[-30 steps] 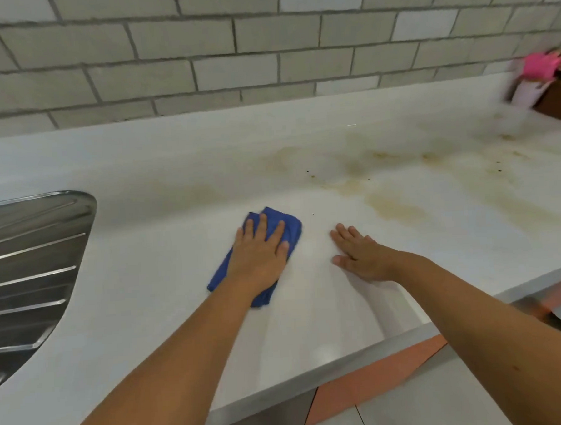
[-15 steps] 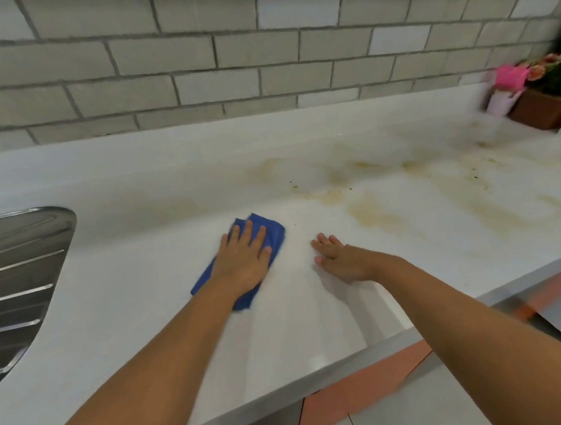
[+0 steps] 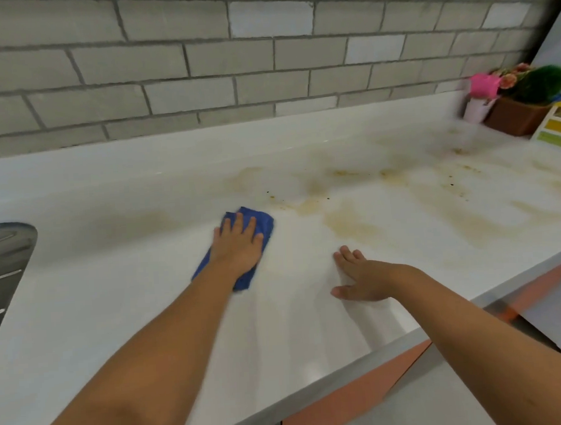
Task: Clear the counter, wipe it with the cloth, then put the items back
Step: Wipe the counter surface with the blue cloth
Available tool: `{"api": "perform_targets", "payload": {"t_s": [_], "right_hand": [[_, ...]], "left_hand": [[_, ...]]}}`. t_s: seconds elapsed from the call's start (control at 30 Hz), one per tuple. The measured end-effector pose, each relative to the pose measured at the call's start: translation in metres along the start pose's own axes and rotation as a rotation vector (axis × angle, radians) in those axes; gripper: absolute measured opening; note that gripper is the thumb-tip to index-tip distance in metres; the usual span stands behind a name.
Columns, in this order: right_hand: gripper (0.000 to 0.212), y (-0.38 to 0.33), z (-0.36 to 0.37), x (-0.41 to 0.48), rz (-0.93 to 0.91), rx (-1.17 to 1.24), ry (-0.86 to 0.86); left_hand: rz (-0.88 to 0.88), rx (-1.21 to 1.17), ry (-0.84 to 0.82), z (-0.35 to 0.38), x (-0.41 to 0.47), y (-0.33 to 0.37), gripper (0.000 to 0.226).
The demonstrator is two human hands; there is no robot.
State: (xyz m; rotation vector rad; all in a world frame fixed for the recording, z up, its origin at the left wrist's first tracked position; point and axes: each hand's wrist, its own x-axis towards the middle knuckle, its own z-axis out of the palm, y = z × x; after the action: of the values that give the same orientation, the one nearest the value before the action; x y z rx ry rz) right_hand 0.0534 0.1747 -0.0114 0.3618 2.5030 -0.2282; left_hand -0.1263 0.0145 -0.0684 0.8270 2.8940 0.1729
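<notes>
Pressing flat with spread fingers, the left hand (image 3: 238, 245) covers a folded blue cloth (image 3: 263, 224) on the stained white counter (image 3: 386, 213).

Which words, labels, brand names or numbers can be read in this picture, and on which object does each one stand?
None can be read.
The blue cloth, the counter and the wall tiles carry no writing.
The pink and white container, the brown planter and the coloured box at far right are blurred; no text shows.

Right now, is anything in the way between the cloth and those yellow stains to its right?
Nothing visible: bare counter lies between the blue cloth, under the left hand, and the stains.
</notes>
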Motion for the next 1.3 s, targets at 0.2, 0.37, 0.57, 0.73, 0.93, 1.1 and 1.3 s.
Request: {"api": "perform_targets", "payload": {"t_s": [0.2,0.37,0.57,0.73,0.93,1.1,1.3], "right_hand": [[0.086,0.004,-0.004,-0.002,-0.015,0.021,0.006],[0.087,0.007,-0.005,-0.005,-0.039,0.025,0.016],[0.087,0.007,-0.005,-0.012,-0.053,0.076,0.026],[0.068,0.03,-0.011,-0.026,-0.062,0.646,0.23],[0.042,0.072,-0.019,-0.059,-0.064,0.681,0.454],[0.038,0.106,-0.014,-0.096,-0.049,0.739,0.515],[0.037,0.129,0.004,-0.114,-0.015,0.769,0.603]], "left_hand": [[0.371,-0.026,-0.012,0.016,-0.114,0.046,0.054],[0.249,-0.075,-0.001,0.004,-0.144,-0.029,0.102],[-0.151,-0.019,0.032,-0.003,-0.052,-0.014,0.055],[0.108,-0.049,0.03,0.02,-0.099,0.088,0.054],[0.37,-0.082,-0.024,0.021,-0.185,0.071,0.085],[-0.074,-0.031,0.052,0.014,-0.096,0.058,0.055],[0.16,-0.03,0.01,0.028,-0.085,0.183,0.054]]}}
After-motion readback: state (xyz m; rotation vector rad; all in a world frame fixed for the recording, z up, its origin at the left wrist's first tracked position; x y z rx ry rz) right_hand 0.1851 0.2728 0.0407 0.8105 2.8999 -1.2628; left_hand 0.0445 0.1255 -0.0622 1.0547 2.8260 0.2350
